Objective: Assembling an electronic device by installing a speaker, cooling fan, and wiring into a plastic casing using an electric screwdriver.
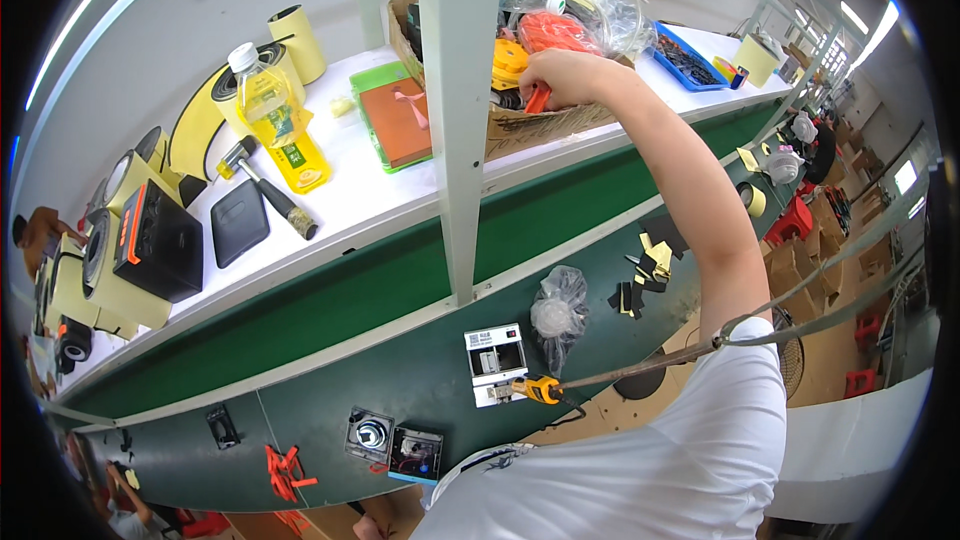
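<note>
1. Firstly, the right hand (565, 78) was curled nearly closed, thumb and fingers pinching an orange piece (538, 98); the left hand was out of view — its state could not be told.
2. The orange piece was at the front edge of the cardboard box (560, 126) on the white shelf (375, 230).
3. Beside the box — to its right — lay a blue tray (722, 87) of small dark parts.
4. Below, a white device (482, 341) stood on the green bench (320, 370).
</note>
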Motion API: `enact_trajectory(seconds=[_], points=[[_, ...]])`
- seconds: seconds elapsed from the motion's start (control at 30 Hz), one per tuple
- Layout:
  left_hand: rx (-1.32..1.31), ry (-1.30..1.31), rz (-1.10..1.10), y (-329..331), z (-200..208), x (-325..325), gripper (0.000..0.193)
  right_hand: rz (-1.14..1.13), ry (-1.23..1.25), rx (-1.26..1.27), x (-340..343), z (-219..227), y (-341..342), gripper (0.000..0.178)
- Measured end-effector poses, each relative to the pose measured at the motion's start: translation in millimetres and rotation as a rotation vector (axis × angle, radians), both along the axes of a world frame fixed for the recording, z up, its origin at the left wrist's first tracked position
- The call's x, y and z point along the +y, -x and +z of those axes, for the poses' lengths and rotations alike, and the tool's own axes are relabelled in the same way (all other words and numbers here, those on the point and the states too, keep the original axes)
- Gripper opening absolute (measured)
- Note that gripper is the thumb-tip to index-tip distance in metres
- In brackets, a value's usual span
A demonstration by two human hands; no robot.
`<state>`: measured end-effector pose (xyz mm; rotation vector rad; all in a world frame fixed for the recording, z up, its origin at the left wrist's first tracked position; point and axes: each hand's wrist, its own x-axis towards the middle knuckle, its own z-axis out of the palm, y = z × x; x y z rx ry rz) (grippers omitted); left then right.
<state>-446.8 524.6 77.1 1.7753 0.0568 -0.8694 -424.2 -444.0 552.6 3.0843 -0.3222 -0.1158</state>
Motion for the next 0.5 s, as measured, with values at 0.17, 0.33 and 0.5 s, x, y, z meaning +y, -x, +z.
enact_trajectory(seconds=[0.17, 0.33, 0.5], points=[[-0.042, 0.062, -0.052, -2, 4, -15, 0.048, 0.045, -0.113, -0.359, 4, 30, 20, 0.033], [-0.064, 0.113, -0.094, -6, 9, -36, 0.051, -0.187, -0.548, -0.682, 5, 56, 45, 0.036], [-0.078, 0.150, -0.138, -25, 19, -69, 0.054, -0.252, -0.481, -0.677, 20, 49, 53, 0.038]])
